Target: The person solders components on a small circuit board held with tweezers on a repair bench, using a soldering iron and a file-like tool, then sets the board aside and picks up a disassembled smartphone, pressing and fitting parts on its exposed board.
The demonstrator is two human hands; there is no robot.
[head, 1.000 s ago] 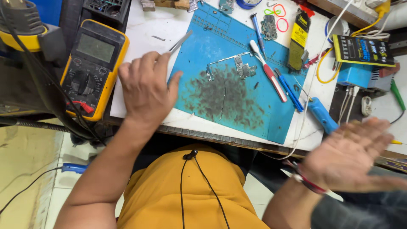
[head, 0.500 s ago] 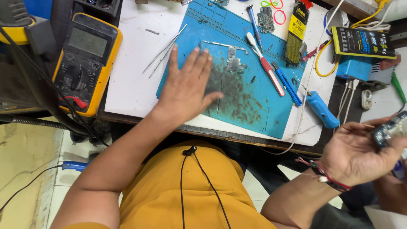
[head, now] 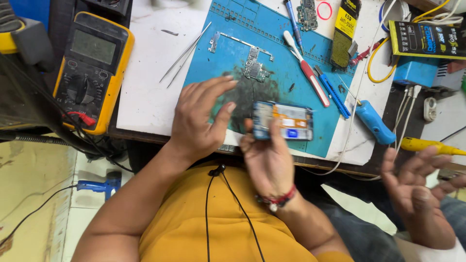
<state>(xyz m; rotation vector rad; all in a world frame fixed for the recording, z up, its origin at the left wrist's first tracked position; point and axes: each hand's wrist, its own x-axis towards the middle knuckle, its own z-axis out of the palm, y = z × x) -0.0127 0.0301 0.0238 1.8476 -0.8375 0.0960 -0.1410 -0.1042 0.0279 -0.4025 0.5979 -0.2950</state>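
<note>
Bare metal and orange film showed inside the opened phone [head: 283,121], a flat rectangle pinched in the right hand's [head: 268,160] narrow grip above the table's near edge. The left hand [head: 201,119] lay spread, holding nothing, on the scorched blue rubbery mat [head: 228,58], steel tweezers [head: 187,51] beyond.

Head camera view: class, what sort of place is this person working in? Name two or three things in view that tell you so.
Most likely a phone or electronics repair bench. The right hand holds an opened phone above a blue work mat, a yellow multimeter lies at the left, and tweezers and a loose circuit board lie nearby.
</note>
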